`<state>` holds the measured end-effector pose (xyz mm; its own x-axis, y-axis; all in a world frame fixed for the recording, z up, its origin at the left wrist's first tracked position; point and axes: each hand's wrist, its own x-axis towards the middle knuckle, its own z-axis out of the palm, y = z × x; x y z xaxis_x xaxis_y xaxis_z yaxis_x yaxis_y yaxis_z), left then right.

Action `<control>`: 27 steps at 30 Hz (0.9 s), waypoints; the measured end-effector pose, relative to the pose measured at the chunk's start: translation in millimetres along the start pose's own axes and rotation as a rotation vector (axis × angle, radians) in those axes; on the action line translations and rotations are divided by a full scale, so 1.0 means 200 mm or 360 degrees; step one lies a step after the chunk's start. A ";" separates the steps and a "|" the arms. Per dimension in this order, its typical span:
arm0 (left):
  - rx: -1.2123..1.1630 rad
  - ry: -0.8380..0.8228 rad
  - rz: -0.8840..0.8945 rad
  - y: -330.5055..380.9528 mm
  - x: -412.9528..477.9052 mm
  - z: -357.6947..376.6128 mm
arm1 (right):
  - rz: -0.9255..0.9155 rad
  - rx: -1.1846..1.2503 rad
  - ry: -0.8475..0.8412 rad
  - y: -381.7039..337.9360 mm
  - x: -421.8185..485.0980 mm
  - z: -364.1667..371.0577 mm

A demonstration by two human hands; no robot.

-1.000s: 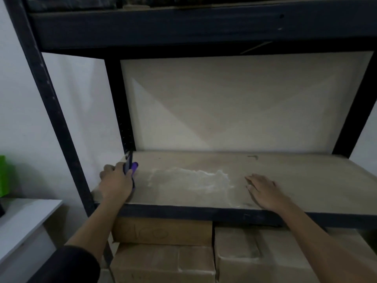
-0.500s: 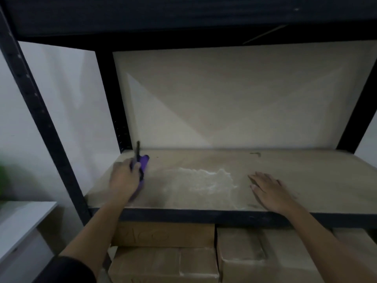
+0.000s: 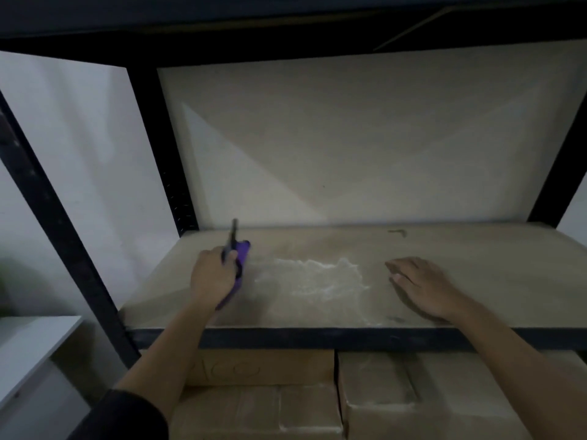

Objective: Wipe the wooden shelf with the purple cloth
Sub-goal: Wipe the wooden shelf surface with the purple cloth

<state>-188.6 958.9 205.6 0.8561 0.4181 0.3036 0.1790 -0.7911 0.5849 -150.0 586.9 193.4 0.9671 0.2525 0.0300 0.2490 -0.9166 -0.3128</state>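
Two hands work the wooden shelf (image 3: pixel 476 274): the left hand (image 3: pixel 212 279) sits at about 9 o'clock of the board, its fingers (image 3: pixel 230 256) closed around the purple cloth (image 3: pixel 242 254), which seems to be fitted on a dark-handled tool, the cloth pressed to the wood just left of a pale wet-looking patch (image 3: pixel 313 276). The right hand (image 3: pixel 424 285) lies flat with its fingers spread, holding nothing, at 3 o'clock of that patch. To wipe well, I judge the cloth should sweep rightward through the patch in overlapping passes, kept flat under even pressure, from the back edge toward the front rail (image 3: pixel 317 338). The resting right hand stands in the path and would need to lift or shift. A small dark mark (image 3: pixel 397 231) at 1 o'clock near the back panel may need attention. Cardboard boxes (image 3: pixel 381 395) sit below at 6 o'clock, where drips could fall; a white desk (image 3: pixel 28 344) stands at 8 o'clock, well apart.
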 end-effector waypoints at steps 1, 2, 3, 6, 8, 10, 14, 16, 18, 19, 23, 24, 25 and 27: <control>0.0047 0.0173 -0.0114 -0.03 0.03 -0.01 | 0.0012 -0.0004 -0.0014 0.00 0.01 0.00; 0.0105 0.0285 -0.0227 -0.04 0.05 -0.03 | 0.0024 -0.0033 -0.0040 -0.01 0.02 0.01; 0.0146 0.0344 -0.0323 -0.06 0.08 -0.04 | 0.0034 -0.0075 -0.0060 -0.01 0.02 0.02; 0.0394 0.0255 -0.0317 -0.10 0.16 -0.02 | 0.0029 -0.0140 -0.0053 -0.01 0.02 0.04; 0.0639 0.0085 -0.0182 -0.12 0.18 0.03 | 0.0025 -0.0144 -0.0046 -0.01 0.03 0.04; 0.0794 -0.0061 0.0053 -0.09 0.17 0.09 | 0.0031 -0.0142 -0.0039 0.00 0.04 0.05; 0.0233 -0.0496 0.0416 0.07 0.08 0.08 | 0.0020 -0.0157 -0.0047 0.01 0.03 0.05; 0.0027 -0.0444 0.0345 0.06 0.13 0.03 | 0.0014 -0.0154 -0.0047 0.00 0.03 0.05; 0.0133 -0.0175 0.0269 0.00 0.23 0.01 | 0.0015 -0.0146 -0.0034 0.00 0.04 0.06; 0.0270 -0.0083 0.0208 -0.03 0.27 0.02 | 0.0016 -0.0152 -0.0029 0.00 0.04 0.06; 0.0639 -0.0153 0.0110 0.00 0.29 0.12 | 0.0023 -0.0141 -0.0022 0.01 0.04 0.06; 0.0670 -0.0153 0.0147 0.01 0.27 0.15 | 0.0024 -0.0134 -0.0030 0.01 0.05 0.06; 0.0672 -0.0168 0.0204 0.03 0.26 0.18 | 0.0027 -0.0129 -0.0040 0.02 0.05 0.07; 0.0573 -0.0319 0.0428 0.10 0.20 0.22 | 0.0031 -0.0130 -0.0054 0.02 0.05 0.07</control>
<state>-129.2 940.8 197.3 0.9651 0.1116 0.2368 0.0647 -0.9782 0.1975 -139.4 590.7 179.4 0.9699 0.2435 -0.0077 0.2350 -0.9433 -0.2343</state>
